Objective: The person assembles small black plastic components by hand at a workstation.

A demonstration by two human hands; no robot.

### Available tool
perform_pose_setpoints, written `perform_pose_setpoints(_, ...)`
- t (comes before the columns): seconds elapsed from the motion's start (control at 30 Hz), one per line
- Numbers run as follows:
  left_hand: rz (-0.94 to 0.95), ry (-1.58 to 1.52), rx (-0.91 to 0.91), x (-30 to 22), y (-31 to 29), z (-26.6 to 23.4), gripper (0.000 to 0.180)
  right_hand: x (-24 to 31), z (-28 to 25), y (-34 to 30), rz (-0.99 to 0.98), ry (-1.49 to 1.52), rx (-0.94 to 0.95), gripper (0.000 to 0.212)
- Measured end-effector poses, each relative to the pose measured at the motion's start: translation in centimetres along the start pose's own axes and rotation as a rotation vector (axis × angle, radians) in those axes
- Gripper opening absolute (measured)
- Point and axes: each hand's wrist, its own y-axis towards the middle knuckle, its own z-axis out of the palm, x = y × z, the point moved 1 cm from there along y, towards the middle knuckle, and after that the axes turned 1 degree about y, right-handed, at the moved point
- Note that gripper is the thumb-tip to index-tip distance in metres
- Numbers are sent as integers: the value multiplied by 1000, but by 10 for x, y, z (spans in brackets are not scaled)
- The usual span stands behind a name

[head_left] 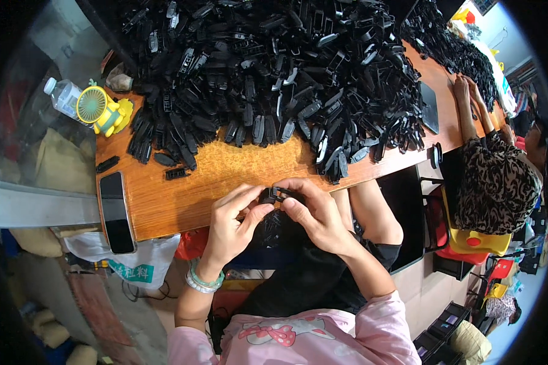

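Just over the table's near edge, my left hand [234, 213] pinches a small black plastic piece [266, 196] between thumb and fingers. Opposite it, my right hand [315, 213] grips a slim black plastic part [290, 194], its thumb and forefinger closed on it. The two black parts meet between my fingertips; whether they are joined I cannot tell. Beyond my hands rises a big heap of similar black plastic parts [243, 79], some with open frames and shiny faces. A few loose ones, such as a black clip-like part [176, 173], lie nearer on the wood.
On the wooden table [158, 210], a phone [117, 213] lies at the left edge. Behind it stand a yellow toy-shaped fan [103, 111] and a plastic bottle [63, 96]. A dark flat tablet-like panel [429, 108] lies right of the heap. Another person [496, 182] sits farther right.
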Motion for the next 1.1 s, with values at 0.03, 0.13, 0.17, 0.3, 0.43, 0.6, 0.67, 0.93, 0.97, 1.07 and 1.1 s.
perform_pose_setpoints(0.03, 6, 14, 5, -3, 0, 0, 26, -1, 0, -1, 1, 2, -3, 27)
perform_pose_setpoints(0.13, 25, 68, 12, -4, -2, -2, 24, -2, 2, -3, -246, -293, -7, 29)
perform_pose_setpoints(0.17, 39, 100, 16, -4, -2, -1, 24, -4, 2, -5, -270, -344, -18, 31)
perform_pose_setpoints(0.3, 190, 210, 32, -13, 2, 0, 23, -19, 7, -8, -425, -473, -80, 36)
perform_pose_setpoints(0.43, 49, 182, 27, -18, 0, 6, 20, -17, 8, -10, -464, -563, -119, 41)
perform_pose_setpoints(0.6, -29, -56, -52, -15, -4, 15, 21, -9, 12, -7, -546, -623, -166, 46)
perform_pose_setpoints(0.67, -113, -245, 4, -11, -5, 7, 25, -10, 6, -8, -347, -287, -182, 42)
perform_pose_setpoints(0.93, -98, -242, 268, -6, 11, 2, 26, -25, 1, -22, -130, 137, -242, 18)
perform_pose_setpoints(0.97, 22, -264, 232, 1, 18, 0, 24, -25, -3, -23, -94, 36, -105, 18)
perform_pose_setpoints(1.07, 159, 512, -168, 6, 62, -8, 24, -30, -7, -24, -106, -211, 49, 16)
perform_pose_setpoints(1.1, 130, 682, -173, 8, 75, -8, 27, -27, -11, -25, -128, -243, 6, 15)
